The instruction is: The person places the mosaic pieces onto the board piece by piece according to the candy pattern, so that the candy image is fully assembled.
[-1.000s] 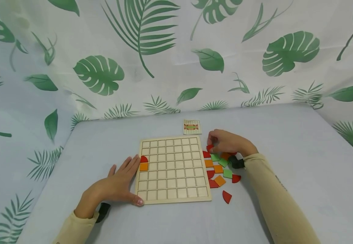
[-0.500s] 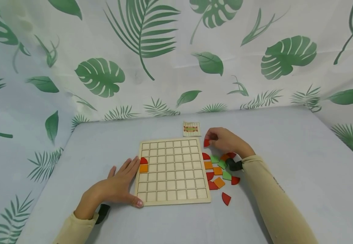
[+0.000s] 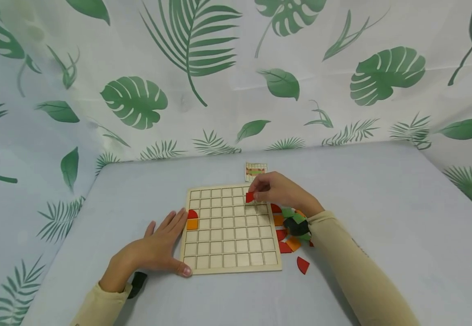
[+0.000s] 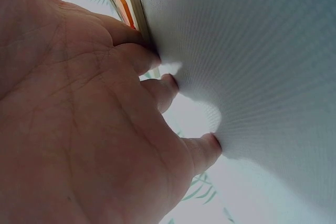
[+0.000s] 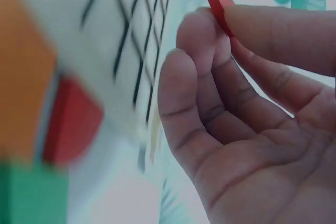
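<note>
Two hands to account for. With the right hand (image 3: 284, 191), pinched a red tile (image 3: 250, 197) between thumb and fingertips, the other fingers loosely bent. Held that tile over the far right part of the board (image 3: 229, 235), around the second column in from the right; could not tell whether touching the wood. Rested the left hand (image 3: 154, 249) against the board's left edge, fingers straight and spread, thumb at the near left corner, with nothing in its grasp.

In the leftmost column, saw a red quarter-round (image 3: 193, 214) and, just nearer, an orange square (image 3: 193, 224). Risked nudging both with any inward push of the left fingertips; equally, risked a sliding board from so light a brace. With a slack or tilted pinch, could have dropped the red tile askew or into a neighbouring cell.

Off the right edge, saw loose tiles (image 3: 294, 244) in red, orange and green, partly hidden under the black wrist unit (image 3: 297, 226). Risked scattering them by lowering or drawing back that forearm. Beyond the far edge, saw the pattern card (image 3: 256, 168), one corner covered by the right hand.
</note>
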`<move>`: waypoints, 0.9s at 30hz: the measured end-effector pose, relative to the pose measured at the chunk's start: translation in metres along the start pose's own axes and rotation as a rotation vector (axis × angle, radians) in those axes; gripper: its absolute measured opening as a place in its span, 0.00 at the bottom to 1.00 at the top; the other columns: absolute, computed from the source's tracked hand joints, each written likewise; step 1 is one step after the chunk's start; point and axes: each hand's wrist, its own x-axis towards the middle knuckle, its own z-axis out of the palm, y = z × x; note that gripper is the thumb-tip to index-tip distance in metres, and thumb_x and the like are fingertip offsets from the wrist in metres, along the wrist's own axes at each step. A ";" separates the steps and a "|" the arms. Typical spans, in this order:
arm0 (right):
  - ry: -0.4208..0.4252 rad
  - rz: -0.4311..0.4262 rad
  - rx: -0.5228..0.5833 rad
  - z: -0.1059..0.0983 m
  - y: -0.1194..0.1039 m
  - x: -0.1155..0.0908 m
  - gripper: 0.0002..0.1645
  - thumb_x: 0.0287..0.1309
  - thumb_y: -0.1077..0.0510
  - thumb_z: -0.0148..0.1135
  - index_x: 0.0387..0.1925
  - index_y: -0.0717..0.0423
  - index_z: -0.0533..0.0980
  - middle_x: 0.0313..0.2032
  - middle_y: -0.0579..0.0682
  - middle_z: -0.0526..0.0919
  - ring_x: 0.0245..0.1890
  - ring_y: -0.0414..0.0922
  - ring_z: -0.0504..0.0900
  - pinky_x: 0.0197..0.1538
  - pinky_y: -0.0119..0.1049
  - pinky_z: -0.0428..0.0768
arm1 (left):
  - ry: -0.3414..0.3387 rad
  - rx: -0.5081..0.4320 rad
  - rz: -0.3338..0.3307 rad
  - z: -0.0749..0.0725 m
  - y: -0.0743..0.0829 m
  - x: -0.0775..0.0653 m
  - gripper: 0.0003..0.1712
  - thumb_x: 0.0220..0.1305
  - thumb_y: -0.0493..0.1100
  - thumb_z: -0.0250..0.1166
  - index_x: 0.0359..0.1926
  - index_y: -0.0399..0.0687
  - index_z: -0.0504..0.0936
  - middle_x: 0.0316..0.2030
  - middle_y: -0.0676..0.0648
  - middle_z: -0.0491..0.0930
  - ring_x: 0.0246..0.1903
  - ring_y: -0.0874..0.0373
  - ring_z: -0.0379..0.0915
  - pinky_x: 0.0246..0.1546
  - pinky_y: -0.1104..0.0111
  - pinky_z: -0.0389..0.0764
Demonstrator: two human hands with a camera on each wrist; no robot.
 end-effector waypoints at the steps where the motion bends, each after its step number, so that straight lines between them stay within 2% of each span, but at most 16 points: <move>1: -0.005 -0.002 0.016 0.004 -0.003 0.001 0.05 0.71 0.67 0.64 0.45 0.62 0.83 0.40 0.50 0.86 0.42 0.49 0.81 0.51 0.45 0.80 | -0.001 0.000 0.000 0.000 0.000 0.000 0.85 0.48 0.67 0.85 0.86 0.35 0.37 0.85 0.35 0.36 0.83 0.34 0.28 0.73 0.27 0.32; 7: -0.045 -0.006 0.169 0.030 -0.021 0.007 0.05 0.70 0.67 0.65 0.44 0.63 0.83 0.39 0.52 0.86 0.39 0.48 0.82 0.47 0.44 0.81 | -0.004 0.009 -0.004 -0.001 0.000 0.000 0.85 0.48 0.68 0.84 0.86 0.36 0.37 0.86 0.36 0.35 0.83 0.35 0.28 0.73 0.27 0.33; 11: -0.042 0.004 0.214 0.042 -0.028 0.010 0.04 0.68 0.67 0.66 0.43 0.63 0.83 0.38 0.52 0.85 0.38 0.47 0.82 0.46 0.41 0.81 | 0.000 0.011 0.000 0.000 0.000 0.001 0.84 0.49 0.68 0.84 0.86 0.36 0.38 0.86 0.36 0.35 0.83 0.34 0.28 0.72 0.26 0.33; 18: -0.067 0.003 0.242 0.065 -0.036 0.014 0.03 0.67 0.68 0.68 0.42 0.61 0.83 0.36 0.50 0.85 0.37 0.45 0.82 0.46 0.37 0.81 | -0.012 0.007 -0.018 0.000 -0.001 0.001 0.84 0.49 0.69 0.83 0.86 0.37 0.37 0.86 0.37 0.35 0.83 0.36 0.27 0.73 0.27 0.32; 23: -0.120 -0.035 0.227 0.082 -0.043 0.017 0.03 0.67 0.68 0.68 0.40 0.60 0.83 0.35 0.47 0.86 0.36 0.42 0.83 0.43 0.35 0.81 | -0.013 -0.003 -0.011 0.000 0.000 0.001 0.84 0.49 0.69 0.83 0.86 0.37 0.37 0.86 0.37 0.35 0.83 0.35 0.26 0.72 0.26 0.31; 27: -0.126 -0.067 0.199 0.093 -0.051 0.022 0.03 0.66 0.68 0.68 0.40 0.60 0.84 0.34 0.45 0.86 0.34 0.41 0.81 0.42 0.33 0.80 | -0.014 0.001 -0.020 0.001 0.000 0.002 0.84 0.49 0.69 0.83 0.86 0.37 0.37 0.86 0.38 0.35 0.83 0.36 0.26 0.73 0.27 0.31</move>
